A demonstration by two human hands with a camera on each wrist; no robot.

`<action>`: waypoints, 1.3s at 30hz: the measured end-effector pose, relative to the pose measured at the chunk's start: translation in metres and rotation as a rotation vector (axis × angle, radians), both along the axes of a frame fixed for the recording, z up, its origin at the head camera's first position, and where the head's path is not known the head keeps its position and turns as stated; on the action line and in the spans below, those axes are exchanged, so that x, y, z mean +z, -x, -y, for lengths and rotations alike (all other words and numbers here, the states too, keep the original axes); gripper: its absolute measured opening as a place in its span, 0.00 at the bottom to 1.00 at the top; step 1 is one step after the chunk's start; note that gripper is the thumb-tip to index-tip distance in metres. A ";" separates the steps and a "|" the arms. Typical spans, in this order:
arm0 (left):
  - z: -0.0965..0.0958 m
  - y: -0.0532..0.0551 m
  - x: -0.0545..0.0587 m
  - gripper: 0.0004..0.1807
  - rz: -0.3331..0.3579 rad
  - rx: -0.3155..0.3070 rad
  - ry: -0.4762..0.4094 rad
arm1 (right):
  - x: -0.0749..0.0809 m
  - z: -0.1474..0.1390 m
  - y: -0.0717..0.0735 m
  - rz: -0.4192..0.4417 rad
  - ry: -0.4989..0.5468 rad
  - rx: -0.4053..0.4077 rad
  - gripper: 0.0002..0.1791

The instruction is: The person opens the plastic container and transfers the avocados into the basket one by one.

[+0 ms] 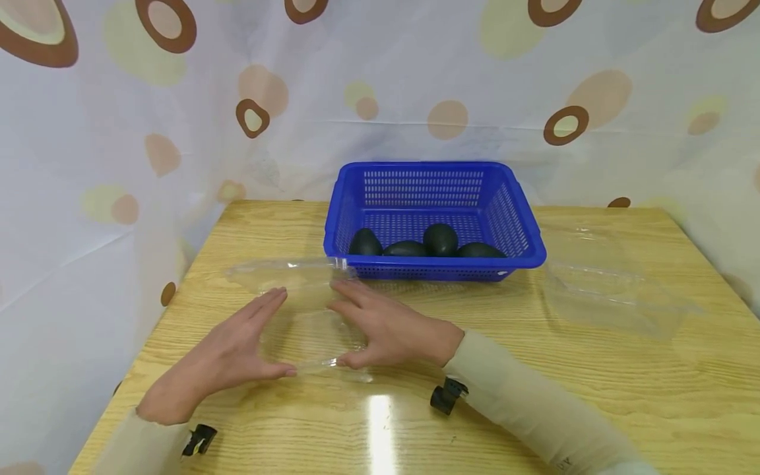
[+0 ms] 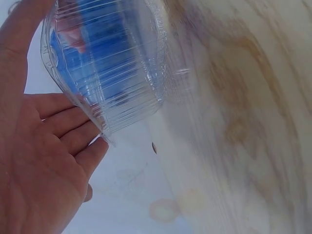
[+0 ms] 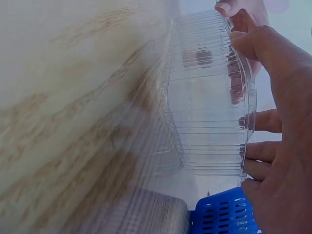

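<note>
A clear plastic clamshell box (image 1: 309, 340) sits on the wooden table in front of the blue basket, its lid (image 1: 285, 267) raised at the back. My left hand (image 1: 234, 349) holds the box's left side, thumb at the near edge and fingers farther back. In the left wrist view its fingertips (image 2: 95, 148) lie along the rim. From the right, my right hand (image 1: 386, 323) grips the opposite side between thumb and spread fingers. The right wrist view shows that thumb (image 3: 246, 44) on the rim and the ribbed wall (image 3: 209, 97) between the hands.
The blue basket (image 1: 433, 262) stands at the back middle with several dark avocados (image 1: 441, 240) along its near side. Another clear plastic box (image 1: 617, 303) lies on the right of the table (image 1: 534, 396). A patterned curtain (image 1: 404, 79) hangs behind.
</note>
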State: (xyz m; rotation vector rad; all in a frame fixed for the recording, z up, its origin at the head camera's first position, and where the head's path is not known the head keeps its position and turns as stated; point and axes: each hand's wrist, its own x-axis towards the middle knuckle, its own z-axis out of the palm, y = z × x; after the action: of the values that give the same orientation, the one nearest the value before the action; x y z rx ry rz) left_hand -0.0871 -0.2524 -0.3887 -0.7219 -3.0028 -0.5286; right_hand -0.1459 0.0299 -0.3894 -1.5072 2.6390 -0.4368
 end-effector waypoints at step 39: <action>0.028 -0.002 0.002 0.63 0.044 0.124 -0.021 | 0.001 0.045 0.027 0.097 -0.009 0.031 0.47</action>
State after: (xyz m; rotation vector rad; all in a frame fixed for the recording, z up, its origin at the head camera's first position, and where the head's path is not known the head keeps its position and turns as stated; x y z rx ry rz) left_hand -0.0850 -0.2807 -0.3866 -0.5257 -3.0514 -0.5766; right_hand -0.1726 -0.0146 -0.3881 -1.4822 2.5377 -0.4826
